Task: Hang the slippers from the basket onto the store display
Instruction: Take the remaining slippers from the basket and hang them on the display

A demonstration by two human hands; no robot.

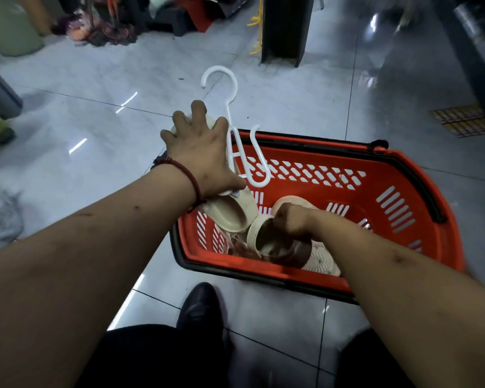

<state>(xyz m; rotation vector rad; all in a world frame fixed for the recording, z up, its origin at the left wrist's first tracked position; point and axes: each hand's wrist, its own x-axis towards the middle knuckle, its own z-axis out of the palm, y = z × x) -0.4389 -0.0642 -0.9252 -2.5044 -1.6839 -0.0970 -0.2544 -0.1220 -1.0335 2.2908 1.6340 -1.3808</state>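
Note:
A red plastic basket (398,175) with a black rim stands on the tiled floor in front of me. My left hand (199,148) grips a beige slipper (231,211) that sits on a white plastic hanger (235,130), held above the basket's left end; the hanger's hook points away from me. My right hand (294,221) reaches into the basket and grips a second beige slipper (263,236) by its strap. More slippers, one pale with a ridged sole (324,263), lie at the basket's bottom, partly hidden by my right arm.
A dark display post (284,29) with yellow hooks (256,26) stands straight ahead beyond the basket. Green bins (9,26) are at far left, clutter at the back. My black shoe (200,306) is just in front of the basket.

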